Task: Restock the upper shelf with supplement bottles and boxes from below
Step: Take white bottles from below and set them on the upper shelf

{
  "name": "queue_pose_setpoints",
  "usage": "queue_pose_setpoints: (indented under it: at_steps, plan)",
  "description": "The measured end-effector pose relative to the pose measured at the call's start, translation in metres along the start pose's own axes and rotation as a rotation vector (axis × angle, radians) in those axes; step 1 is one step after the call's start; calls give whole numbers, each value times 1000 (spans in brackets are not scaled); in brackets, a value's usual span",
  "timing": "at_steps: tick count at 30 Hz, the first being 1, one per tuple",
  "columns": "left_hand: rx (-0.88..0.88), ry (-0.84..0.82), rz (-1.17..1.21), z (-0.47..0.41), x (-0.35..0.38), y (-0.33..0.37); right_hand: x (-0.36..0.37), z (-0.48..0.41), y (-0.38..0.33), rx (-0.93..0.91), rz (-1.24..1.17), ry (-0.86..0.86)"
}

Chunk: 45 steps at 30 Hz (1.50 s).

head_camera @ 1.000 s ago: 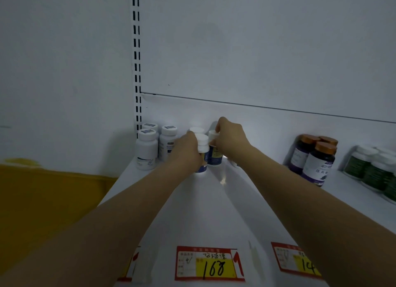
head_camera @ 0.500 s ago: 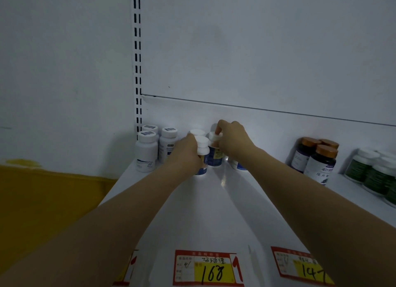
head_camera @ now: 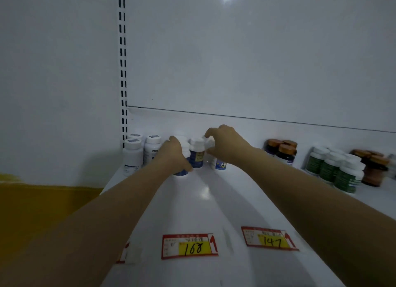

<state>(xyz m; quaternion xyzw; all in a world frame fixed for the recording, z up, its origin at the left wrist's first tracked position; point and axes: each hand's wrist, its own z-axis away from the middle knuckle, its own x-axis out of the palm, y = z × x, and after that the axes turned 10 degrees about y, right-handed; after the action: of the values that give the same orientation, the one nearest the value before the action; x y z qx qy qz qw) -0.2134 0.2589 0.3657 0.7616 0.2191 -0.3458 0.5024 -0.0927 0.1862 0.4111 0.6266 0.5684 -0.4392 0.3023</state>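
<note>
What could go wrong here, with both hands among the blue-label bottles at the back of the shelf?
1. The left hand grips one blue-label bottle tight against its neighbour; shifting it may topple that one.
2. The right hand curls around a bottle that it largely hides, so its grip may be insecure.
3. The right forearm passes near the brown-capped bottles; a sideways move could knock them.

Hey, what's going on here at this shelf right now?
A person is arranging supplement bottles at the back of a white shelf. The left hand is wrapped around a blue-labelled bottle, and the right hand has its grip on a white-capped bottle. Another blue-labelled bottle stands between the hands. White bottles sit left, amber-capped and green-labelled ones right. Price tags reading 168 and 147 lie along the front edge.
</note>
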Motion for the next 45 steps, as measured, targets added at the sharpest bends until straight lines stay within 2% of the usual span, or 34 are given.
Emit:
queue_pose_setpoints:
  at_steps: [3, 7, 9, 13, 18, 24, 28, 36, 45]
  plan:
    - [48, 32, -84, -6, 7, -4, -16, 21, 9, -5, 59, -38]
    - [111, 86, -327, 55, -15, 23, -32, 50, 17, -6, 121, -97]
    - [109, 70, -373, 76, -20, 32, -41, 66, 19, -29, 167, -138]
    - [81, -42, -362, 111, -21, 50, -61, 103, 29, -60, 167, -196]
    - [97, -97, -289, 176, -7, 100, -94, 164, 67, -61, 113, -197]
    - [166, -90, -197, 265, 44, 183, -135, 252, 137, -64, 143, -188]
    - [175, -199, -114, 313, 86, 220, -150, 307, 179, -41, 121, -233]
    - [66, -356, -103, 356, 171, 203, -99, 368, 254, 75, 16, -385]
    - [-64, -489, -87, 325, 259, 151, -2, 370, 323, 218, 4, -547]
